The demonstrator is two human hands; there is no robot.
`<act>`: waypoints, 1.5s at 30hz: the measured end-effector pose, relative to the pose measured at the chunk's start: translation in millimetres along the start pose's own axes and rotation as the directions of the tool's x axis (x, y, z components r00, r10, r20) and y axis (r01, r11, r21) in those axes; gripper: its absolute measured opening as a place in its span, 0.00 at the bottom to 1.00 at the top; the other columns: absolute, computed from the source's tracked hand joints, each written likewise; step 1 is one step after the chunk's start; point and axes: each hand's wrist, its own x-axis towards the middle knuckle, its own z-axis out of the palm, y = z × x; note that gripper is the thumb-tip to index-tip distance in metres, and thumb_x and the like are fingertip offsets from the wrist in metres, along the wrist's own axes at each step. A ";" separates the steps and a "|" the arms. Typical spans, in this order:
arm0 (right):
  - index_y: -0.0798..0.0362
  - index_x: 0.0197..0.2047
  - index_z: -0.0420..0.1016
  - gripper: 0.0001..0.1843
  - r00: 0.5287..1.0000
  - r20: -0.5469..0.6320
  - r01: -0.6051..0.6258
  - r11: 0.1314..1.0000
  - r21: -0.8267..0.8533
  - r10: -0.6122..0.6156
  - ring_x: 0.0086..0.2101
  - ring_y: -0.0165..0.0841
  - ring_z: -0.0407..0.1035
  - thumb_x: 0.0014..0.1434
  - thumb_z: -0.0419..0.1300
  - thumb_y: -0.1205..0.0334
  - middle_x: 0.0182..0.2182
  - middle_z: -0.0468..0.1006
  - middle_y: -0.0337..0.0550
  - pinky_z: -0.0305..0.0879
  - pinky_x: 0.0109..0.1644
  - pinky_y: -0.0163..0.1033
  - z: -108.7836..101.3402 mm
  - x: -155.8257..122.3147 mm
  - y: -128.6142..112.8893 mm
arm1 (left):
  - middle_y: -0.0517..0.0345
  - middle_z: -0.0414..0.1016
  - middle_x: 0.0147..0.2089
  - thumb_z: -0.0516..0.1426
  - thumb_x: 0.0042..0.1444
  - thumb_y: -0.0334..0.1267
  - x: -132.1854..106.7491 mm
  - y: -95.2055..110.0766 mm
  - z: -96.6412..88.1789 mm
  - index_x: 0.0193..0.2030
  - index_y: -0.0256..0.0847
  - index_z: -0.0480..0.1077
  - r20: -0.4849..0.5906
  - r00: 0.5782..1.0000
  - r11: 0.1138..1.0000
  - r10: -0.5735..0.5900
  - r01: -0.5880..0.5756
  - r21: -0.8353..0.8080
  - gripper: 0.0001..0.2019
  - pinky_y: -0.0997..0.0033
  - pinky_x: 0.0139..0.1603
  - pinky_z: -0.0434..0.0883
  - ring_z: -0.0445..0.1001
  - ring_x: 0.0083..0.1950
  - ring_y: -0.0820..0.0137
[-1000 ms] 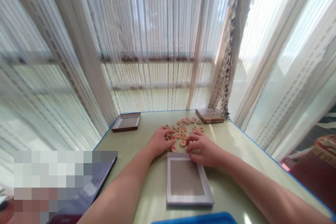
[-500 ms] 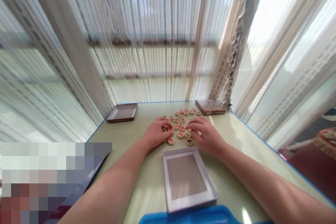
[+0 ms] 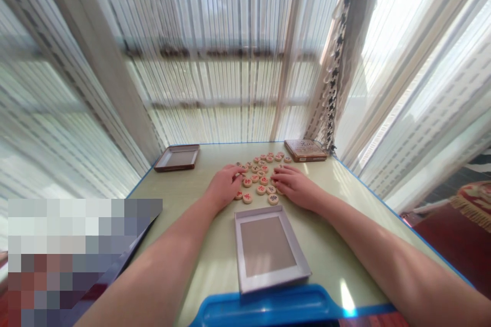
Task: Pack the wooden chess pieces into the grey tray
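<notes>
Grip released on both sides: my left hand and right hand rest flat on the game pieces, all loose on the worktop, none inside the silver tray.

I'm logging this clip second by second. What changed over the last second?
The right hand drew back from the grey tray's far edge into the round wooden pieces, and a few pieces now lie between them. The left hand stays on the pile's left side. The brown tray and brown box kept their places.
</notes>
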 end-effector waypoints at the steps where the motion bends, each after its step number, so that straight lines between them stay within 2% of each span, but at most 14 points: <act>1: 0.51 0.49 0.71 0.19 0.998 0.034 0.058 0.998 0.005 -0.058 0.55 0.41 0.54 0.59 0.47 0.56 0.52 0.67 0.46 0.52 0.58 0.48 0.8 -0.7 -2.0 | 0.55 0.71 0.43 0.49 0.53 0.35 -0.1 -0.2 0.3 0.42 0.41 0.72 -0.004 1.000 1.000 0.002 -0.002 -0.001 0.13 0.70 0.45 0.67 0.70 0.39 0.71; 3: 0.49 0.49 0.71 0.18 0.990 0.035 0.138 0.990 0.014 -0.138 0.54 0.40 0.55 0.59 0.47 0.57 0.52 0.68 0.44 0.53 0.57 0.48 1.3 -1.8 -6.3 | 0.55 0.70 0.43 0.49 0.52 0.36 0.1 -0.2 0.6 0.41 0.41 0.72 -0.017 1.000 1.000 -0.004 0.004 -0.005 0.13 0.71 0.41 0.68 0.70 0.34 0.72; 6: 0.49 0.46 0.72 0.16 0.984 -0.030 0.176 0.984 0.014 -0.175 0.49 0.38 0.60 0.58 0.49 0.59 0.48 0.71 0.45 0.57 0.54 0.46 -1.0 -2.3 -11.0 | 0.55 0.70 0.42 0.50 0.52 0.36 0.6 0.9 -1.1 0.41 0.40 0.72 -0.046 0.999 1.000 -0.016 0.016 -0.004 0.13 0.72 0.38 0.68 0.69 0.32 0.74; 10: 0.50 0.39 0.76 0.13 0.990 -0.051 0.132 0.991 -0.016 -0.132 0.41 0.37 0.63 0.57 0.52 0.60 0.37 0.74 0.46 0.60 0.48 0.44 -5.4 -2.5 -11.1 | 0.55 0.72 0.40 0.49 0.51 0.37 0.4 4.5 -11.3 0.40 0.39 0.72 -0.075 0.997 0.998 -0.010 0.014 0.056 0.13 0.72 0.38 0.67 0.70 0.33 0.73; 14: 0.50 0.39 0.76 0.12 0.996 -0.027 0.081 0.997 -0.006 -0.081 0.38 0.35 0.64 0.56 0.52 0.60 0.34 0.73 0.45 0.60 0.45 0.41 -5.8 -3.1 -9.9 | 0.55 0.74 0.33 0.48 0.50 0.34 0.0 12.6 -30.4 0.35 0.39 0.73 -0.087 0.996 0.985 -0.016 0.030 0.168 0.13 0.72 0.38 0.66 0.70 0.33 0.70; 15: 0.50 0.39 0.76 0.12 0.998 -0.026 0.060 0.998 -0.005 -0.060 0.38 0.35 0.64 0.56 0.52 0.59 0.33 0.74 0.45 0.60 0.44 0.41 -5.4 -3.1 -10.0 | 0.56 0.74 0.30 0.48 0.49 0.34 -0.7 15.2 -35.3 0.33 0.39 0.73 -0.063 0.997 0.981 -0.046 0.057 0.188 0.13 0.72 0.36 0.65 0.69 0.32 0.70; 17: 0.50 0.37 0.76 0.12 0.999 -0.032 0.013 1.000 -0.003 -0.014 0.37 0.35 0.64 0.56 0.52 0.58 0.31 0.74 0.43 0.59 0.42 0.40 -4.4 -2.7 -10.6 | 0.57 0.73 0.25 0.48 0.47 0.36 -3.8 20.8 -43.7 0.31 0.38 0.73 0.082 0.987 0.974 -0.141 0.124 0.188 0.12 0.73 0.29 0.63 0.68 0.26 0.71; 20: 0.51 0.36 0.76 0.12 0.998 -0.056 -0.031 0.999 -0.013 0.031 0.36 0.34 0.64 0.56 0.52 0.58 0.31 0.75 0.43 0.58 0.42 0.39 -2.1 -1.4 -11.4 | 0.60 0.71 0.21 0.51 0.45 0.40 -12.4 30.7 -49.9 0.27 0.38 0.72 0.378 0.901 0.976 -0.212 0.178 0.123 0.11 0.76 0.23 0.59 0.65 0.22 0.74; 22: 0.51 0.37 0.76 0.13 0.996 -0.079 -0.049 0.998 -0.035 0.046 0.36 0.35 0.64 0.56 0.52 0.57 0.31 0.75 0.43 0.58 0.42 0.39 -0.6 -0.6 -11.9 | 0.61 0.71 0.22 0.53 0.43 0.43 -18.7 38.3 -49.6 0.25 0.38 0.72 0.469 0.869 0.987 -0.158 0.128 0.095 0.12 0.77 0.22 0.57 0.65 0.23 0.75; 27: 0.50 0.33 0.75 0.13 0.993 -0.075 -0.097 0.995 -0.033 0.094 0.34 0.35 0.64 0.53 0.54 0.53 0.28 0.76 0.41 0.58 0.37 0.38 -0.5 0.0 -15.6 | 0.62 0.69 0.22 0.57 0.39 0.45 -26.2 51.3 -41.8 0.25 0.40 0.73 0.584 0.812 0.998 -0.021 -0.013 0.054 0.10 0.76 0.23 0.56 0.64 0.24 0.75; 31: 0.50 0.32 0.75 0.13 0.989 -0.063 -0.135 0.991 0.003 0.135 0.33 0.34 0.65 0.50 0.56 0.52 0.28 0.76 0.40 0.58 0.36 0.37 -2.4 0.3 -18.8 | 0.60 0.70 0.23 0.57 0.41 0.44 -25.6 51.8 -34.6 0.23 0.42 0.75 0.521 0.853 0.999 0.008 -0.029 0.031 0.10 0.76 0.29 0.60 0.66 0.28 0.72; 38: 0.49 0.31 0.76 0.10 0.984 -0.073 -0.163 0.986 -0.019 0.161 0.33 0.35 0.65 0.49 0.57 0.54 0.27 0.76 0.39 0.59 0.35 0.37 -1.7 0.7 -14.1 | 0.59 0.71 0.29 0.52 0.50 0.45 -28.1 57.8 -14.8 0.27 0.44 0.75 0.428 0.888 0.973 0.170 -0.219 0.067 0.12 0.76 0.33 0.61 0.67 0.32 0.72; 43: 0.50 0.26 0.76 0.09 0.982 -0.068 -0.175 0.983 0.055 0.179 0.35 0.35 0.66 0.46 0.59 0.55 0.26 0.77 0.39 0.60 0.38 0.37 2.4 5.2 -11.2 | 0.57 0.70 0.31 0.52 0.50 0.48 -30.4 62.1 -8.0 0.29 0.42 0.73 0.243 0.962 0.979 0.125 -0.159 0.128 0.14 0.74 0.31 0.61 0.66 0.30 0.71; 45: 0.52 0.27 0.76 0.09 0.979 -0.060 -0.184 0.975 0.127 0.193 0.32 0.33 0.67 0.45 0.60 0.56 0.26 0.77 0.39 0.60 0.36 0.36 2.1 7.0 -11.8 | 0.56 0.70 0.30 0.52 0.49 0.48 -29.5 63.0 -11.8 0.29 0.40 0.73 0.217 0.969 0.983 0.116 -0.143 0.114 0.14 0.73 0.31 0.61 0.66 0.30 0.71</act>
